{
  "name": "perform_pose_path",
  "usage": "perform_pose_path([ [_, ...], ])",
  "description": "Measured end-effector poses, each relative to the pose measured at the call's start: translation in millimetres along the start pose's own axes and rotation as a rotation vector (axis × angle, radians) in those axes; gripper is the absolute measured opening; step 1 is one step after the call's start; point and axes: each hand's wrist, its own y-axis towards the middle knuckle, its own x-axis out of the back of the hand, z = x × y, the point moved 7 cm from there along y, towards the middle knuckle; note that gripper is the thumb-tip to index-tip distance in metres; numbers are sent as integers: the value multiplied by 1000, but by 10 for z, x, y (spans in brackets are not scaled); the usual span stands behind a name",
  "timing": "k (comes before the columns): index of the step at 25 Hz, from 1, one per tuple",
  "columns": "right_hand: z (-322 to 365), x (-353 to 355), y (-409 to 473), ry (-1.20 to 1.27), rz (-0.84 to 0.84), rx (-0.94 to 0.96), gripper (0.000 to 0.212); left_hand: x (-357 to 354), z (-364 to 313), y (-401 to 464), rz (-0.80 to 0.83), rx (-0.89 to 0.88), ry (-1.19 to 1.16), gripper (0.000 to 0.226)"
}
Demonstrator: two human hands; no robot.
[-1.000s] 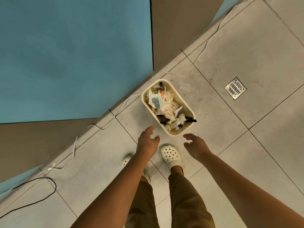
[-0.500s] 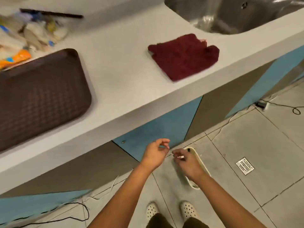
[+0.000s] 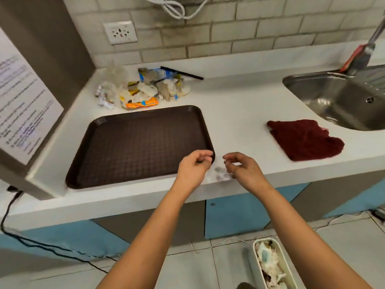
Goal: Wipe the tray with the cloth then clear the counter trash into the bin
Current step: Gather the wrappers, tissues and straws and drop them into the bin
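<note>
Both hands empty over the tabletop's front edge, trash pile not yet cleared

The left hand point(image 3: 194, 170) hovers at the tray's point(image 3: 137, 144) near right corner and the right hand point(image 3: 242, 170) just right of that corner; each grip is loosely curled and holds nothing. The trash pile point(image 3: 143, 90) lies on the tabletop point(image 3: 235, 105) just behind the tray's far edge, with a black straw point(image 3: 182, 73) at its back right. It looks like crumpled tissue, foil and wrappers: light, soft and loose, likely to shed bits, so it is best gathered from both sides with cupped hands and squeezed together. The cloth point(image 3: 304, 139) lies flat well to the right of the tray, limp and easy to pinch at any edge. The bin point(image 3: 273, 265) stands on the floor, below and right of the tray, already part filled.
</note>
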Motion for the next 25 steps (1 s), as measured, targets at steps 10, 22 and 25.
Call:
perform_pose_path([
  [10,145,-95,894,-58,-21,27,18,681,104,678,-176,39,28,20],
  [22,420,-185,2879,-186,61,62,21,1223,-99,2531,-408,58,296,24],
  [25,543,-382,3331,-256,112,129,21,1309,-113,2980,-419,43,398,29],
])
